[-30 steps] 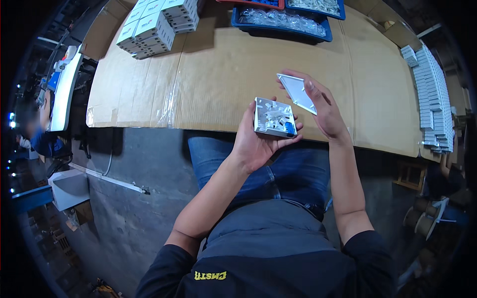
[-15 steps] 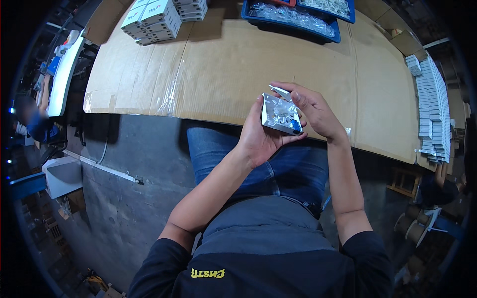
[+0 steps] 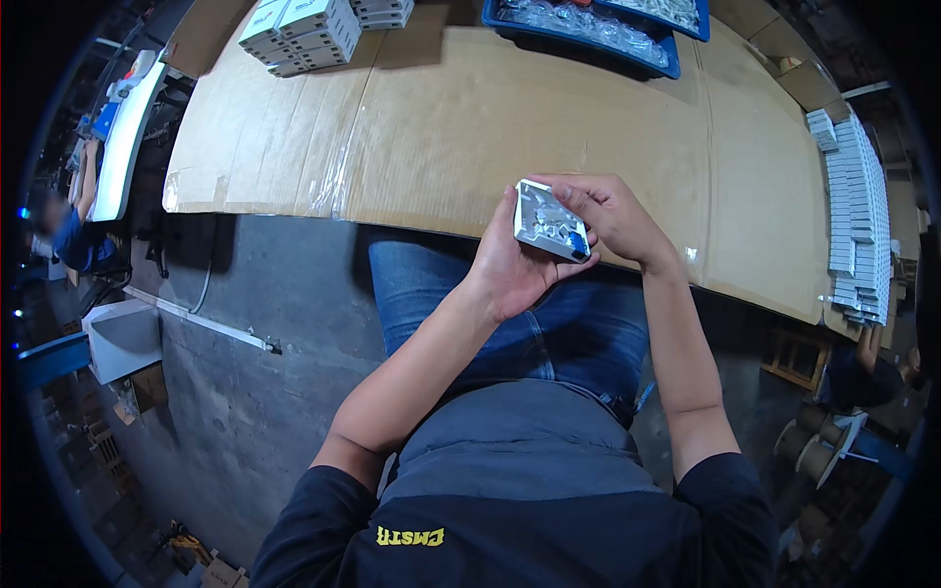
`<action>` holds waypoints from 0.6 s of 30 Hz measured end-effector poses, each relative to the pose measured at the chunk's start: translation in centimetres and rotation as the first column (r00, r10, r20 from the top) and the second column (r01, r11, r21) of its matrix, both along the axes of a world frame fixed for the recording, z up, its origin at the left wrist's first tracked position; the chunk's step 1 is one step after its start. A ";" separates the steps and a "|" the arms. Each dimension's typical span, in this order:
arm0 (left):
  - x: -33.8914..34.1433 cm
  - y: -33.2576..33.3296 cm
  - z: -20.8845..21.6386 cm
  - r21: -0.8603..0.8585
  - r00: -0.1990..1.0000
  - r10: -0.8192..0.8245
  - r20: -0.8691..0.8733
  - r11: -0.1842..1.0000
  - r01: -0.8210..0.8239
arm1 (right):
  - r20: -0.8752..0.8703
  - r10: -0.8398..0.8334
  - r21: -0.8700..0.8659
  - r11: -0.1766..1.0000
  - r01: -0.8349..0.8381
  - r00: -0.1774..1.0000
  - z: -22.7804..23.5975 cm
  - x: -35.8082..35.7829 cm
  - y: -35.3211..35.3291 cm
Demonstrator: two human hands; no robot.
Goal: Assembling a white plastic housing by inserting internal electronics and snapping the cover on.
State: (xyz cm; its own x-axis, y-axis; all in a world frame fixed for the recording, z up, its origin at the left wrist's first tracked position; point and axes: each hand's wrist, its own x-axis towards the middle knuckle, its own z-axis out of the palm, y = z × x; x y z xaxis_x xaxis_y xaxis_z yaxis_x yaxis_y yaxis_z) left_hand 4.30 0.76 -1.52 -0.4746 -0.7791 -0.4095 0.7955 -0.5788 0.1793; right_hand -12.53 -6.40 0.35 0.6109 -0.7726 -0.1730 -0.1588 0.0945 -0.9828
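My left hand (image 3: 510,269) cups a small white square part (image 3: 549,220) with shiny pieces and a blue bit inside, held over the near edge of the cardboard-covered table (image 3: 461,118). My right hand (image 3: 608,216) rests on the part's right side, its fingers curled over the top edge. Both hands sit just above my lap in blue jeans.
A stack of white boxes (image 3: 304,29) stands at the table's far left. Blue trays (image 3: 588,24) with clear-bagged parts lie at the far edge. A long row of white flat parts (image 3: 858,216) runs along the right side. Another person (image 3: 74,235) is at the far left.
A second flat white piece that my right hand held apart a second ago is no longer separate; both hands have closed together on the square part, nearer the table edge.
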 end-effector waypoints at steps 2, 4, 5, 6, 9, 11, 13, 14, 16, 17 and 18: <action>0.2 0.1 -0.7 0.021 1.000 0.004 -0.028 1.000 -0.004 | -0.008 0.005 -0.012 1.000 -0.005 1.000 -0.6 0.3 -0.1; 0.3 0.1 -1.2 0.032 0.998 0.022 -0.063 0.999 -0.020 | -0.021 0.004 -0.023 1.000 -0.005 1.000 -0.8 0.6 -0.1; 0.4 0.1 -1.4 0.035 0.998 0.020 -0.063 0.999 -0.017 | -0.074 0.029 -0.029 0.999 -0.031 0.997 -1.0 0.7 -0.1; 0.4 0.2 -1.5 0.058 0.998 0.028 -0.056 0.998 -0.025 | -0.126 0.053 -0.034 0.998 -0.058 0.991 -1.1 0.8 -0.1; 0.6 0.3 -1.9 0.100 0.997 0.035 -0.069 0.995 -0.028 | -0.179 0.061 -0.018 0.998 -0.065 0.982 -1.0 1.1 -0.2; 0.9 0.4 -2.5 0.116 0.995 0.035 -0.090 0.993 -0.025 | -0.196 0.064 -0.017 0.998 -0.069 0.978 -1.1 1.4 -0.2; 1.2 0.6 -3.1 0.098 0.989 0.039 -0.146 0.995 -0.025 | -0.211 0.067 -0.017 0.997 -0.073 0.975 -1.5 1.6 -0.2; 1.2 0.6 -3.3 0.098 0.989 0.039 -0.145 0.995 -0.025 | -0.232 0.076 -0.011 0.997 -0.081 0.970 -1.7 1.7 -0.2; 1.2 0.4 -3.3 0.114 0.989 0.035 -0.145 0.993 -0.019 | -0.254 0.085 -0.004 0.996 -0.089 0.964 -1.8 1.7 -0.3; 1.3 0.4 -3.3 0.115 0.989 0.035 -0.145 0.993 -0.019 | -0.266 0.083 0.001 0.996 -0.085 0.960 -1.8 1.7 -0.3; 1.2 0.4 -3.2 0.124 0.990 0.034 -0.139 0.992 -0.017 | -0.280 0.080 0.007 0.997 -0.082 0.957 -1.8 1.6 -0.4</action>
State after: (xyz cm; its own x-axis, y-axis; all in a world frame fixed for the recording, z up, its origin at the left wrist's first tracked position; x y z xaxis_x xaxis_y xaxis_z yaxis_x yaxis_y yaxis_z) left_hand 5.52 1.14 -4.77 -0.5148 -0.7400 -0.4329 0.8227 -0.5684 -0.0066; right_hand -10.91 -6.76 -1.40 0.5990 -0.7237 -0.3427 -0.4347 0.0655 -0.8982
